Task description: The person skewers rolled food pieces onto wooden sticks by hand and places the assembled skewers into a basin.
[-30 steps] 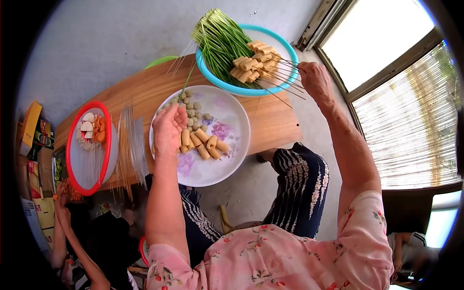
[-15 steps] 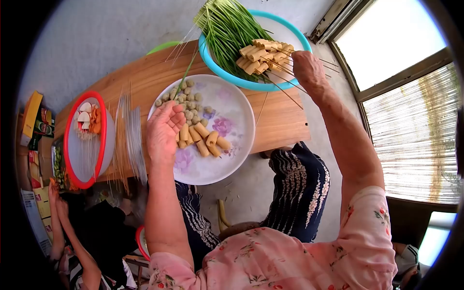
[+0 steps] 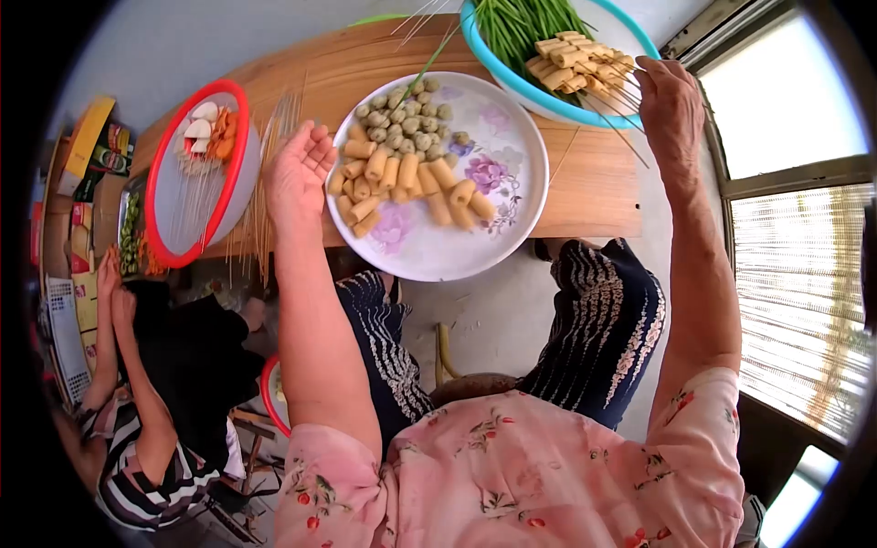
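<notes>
My left hand (image 3: 300, 175) is palm up over the left rim of the white plate (image 3: 411, 260), fingers loosely curled and apart, holding nothing. On this flower-patterned plate lie several short tan tubes (image 3: 438, 178) and a pile of grey-green balls (image 3: 402, 119), with a green stalk across them. At the right rim of the blue basin (image 3: 498, 68), my right hand (image 3: 673, 114) has its fingertips closed around the stick end of a skewer. Skewers of tan tubes (image 3: 571, 62) rest in the basin beside long green stalks (image 3: 521, 36).
Left on the wooden table (image 3: 589, 187) stands a red-rimmed basket (image 3: 239, 100) with white and orange pieces and skewers. Loose sticks (image 3: 267, 183) lie between basket and plate. A co-worker's hands (image 3: 114, 283) are by a tray of green pieces (image 3: 130, 228). A window is at right.
The view has shifted, so table items appear higher and farther right. My left hand has moved from above the tan tubes to the plate's left edge. My right hand stays at the skewers' stick ends.
</notes>
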Available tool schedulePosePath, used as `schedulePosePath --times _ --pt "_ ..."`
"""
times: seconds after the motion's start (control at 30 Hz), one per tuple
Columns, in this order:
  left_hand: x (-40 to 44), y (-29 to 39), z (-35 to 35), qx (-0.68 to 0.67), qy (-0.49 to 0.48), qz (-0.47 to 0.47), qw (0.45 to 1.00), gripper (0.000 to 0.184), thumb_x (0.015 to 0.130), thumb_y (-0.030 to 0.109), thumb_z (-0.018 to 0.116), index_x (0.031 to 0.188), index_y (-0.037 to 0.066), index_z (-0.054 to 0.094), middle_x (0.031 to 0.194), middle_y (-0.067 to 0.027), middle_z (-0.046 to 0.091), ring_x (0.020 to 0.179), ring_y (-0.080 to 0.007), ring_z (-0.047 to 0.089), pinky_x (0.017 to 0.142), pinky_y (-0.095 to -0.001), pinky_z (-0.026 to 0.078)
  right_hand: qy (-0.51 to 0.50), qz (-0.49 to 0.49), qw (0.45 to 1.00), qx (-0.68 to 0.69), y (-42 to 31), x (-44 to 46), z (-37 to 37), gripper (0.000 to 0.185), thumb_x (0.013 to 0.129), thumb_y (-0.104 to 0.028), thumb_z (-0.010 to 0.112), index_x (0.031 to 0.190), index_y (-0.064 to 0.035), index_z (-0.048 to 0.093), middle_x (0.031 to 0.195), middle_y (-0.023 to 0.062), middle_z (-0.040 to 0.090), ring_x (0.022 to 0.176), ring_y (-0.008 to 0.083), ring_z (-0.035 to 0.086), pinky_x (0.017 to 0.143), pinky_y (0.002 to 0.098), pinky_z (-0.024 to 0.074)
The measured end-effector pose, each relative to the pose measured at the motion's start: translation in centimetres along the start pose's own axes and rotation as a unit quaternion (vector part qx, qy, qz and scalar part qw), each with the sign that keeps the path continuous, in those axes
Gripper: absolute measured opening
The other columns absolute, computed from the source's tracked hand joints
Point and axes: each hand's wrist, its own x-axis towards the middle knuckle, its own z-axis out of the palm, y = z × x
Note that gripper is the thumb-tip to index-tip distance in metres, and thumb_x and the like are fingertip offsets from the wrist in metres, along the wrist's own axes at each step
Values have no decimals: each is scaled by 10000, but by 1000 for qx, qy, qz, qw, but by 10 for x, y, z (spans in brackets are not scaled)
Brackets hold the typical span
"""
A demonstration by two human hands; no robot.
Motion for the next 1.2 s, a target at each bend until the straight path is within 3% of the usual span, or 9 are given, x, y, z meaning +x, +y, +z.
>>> schedulePosePath --times 0.1,0.23,0.33,0.37,0.47,0.5,0.6,1.0,1.2 --pt "7 5 -25 97 87 56 990 153 831 165 639 870 22 599 742 -64 616 576 -134 576 533 -249 492 -27 19 980 194 -53 -20 -4 147 833 -112 606 955 -53 663 906 107 636 813 288 605 700 361 478" --pt "11 2 -57 275 164 91 943 283 816 292 587 781 15 633 682 -88 619 556 -156 565 525 -267 465 -109 6 923 368 -107 -56 12 122 792 -20 623 909 -20 658 829 151 625 750 319 615 663 357 482" --pt "48 -20 -110 515 189 117 828 318 790 292 549 801 -7 653 752 -151 656 608 -276 609 598 -372 494 -188 6 887 422 -127 -81 25 132 781 -12 621 910 -21 649 817 153 607 752 335 602 655 375 472" --pt "68 -31 -134 604 161 161 764 217 750 205 613 760 -11 634 635 -108 602 581 -199 592 537 -312 475 -200 -4 882 426 -133 -85 26 135 781 -15 622 914 -24 646 814 152 603 754 339 599 655 380 471" --pt "51 -38 -113 723 224 131 641 255 740 194 564 797 -39 650 722 -208 641 707 -305 646 636 -404 502 -225 -28 873 433 -141 -87 25 137 781 -16 622 917 -12 639 811 154 597 741 344 597 644 388 469" --pt "36 -26 -94 697 220 15 682 233 770 195 532 899 57 667 986 -201 639 936 -378 608 792 -471 486 -225 -28 870 437 -142 -88 24 135 781 -15 621 915 -8 639 808 154 597 737 343 597 640 387 470" --pt "39 -33 -102 739 245 31 628 216 769 158 551 918 45 659 1006 -202 633 961 -368 605 799 -469 487 -264 -12 862 432 -142 -87 21 141 801 -17 614 938 2 644 852 150 616 784 300 607 694 351 480" --pt "47 -34 -111 706 305 -33 638 215 794 141 549 925 21 670 972 -201 651 936 -375 623 790 -446 507 -299 -62 857 415 -155 -94 36 104 794 -49 616 888 -11 637 795 141 606 747 328 601 654 389 479" --pt "40 -27 -104 724 253 -41 641 242 819 146 512 935 -6 661 1031 -220 630 944 -396 614 791 -459 505 -330 -69 849 406 -159 -91 32 105 794 -53 615 889 -17 639 806 139 607 738 328 604 652 392 483"
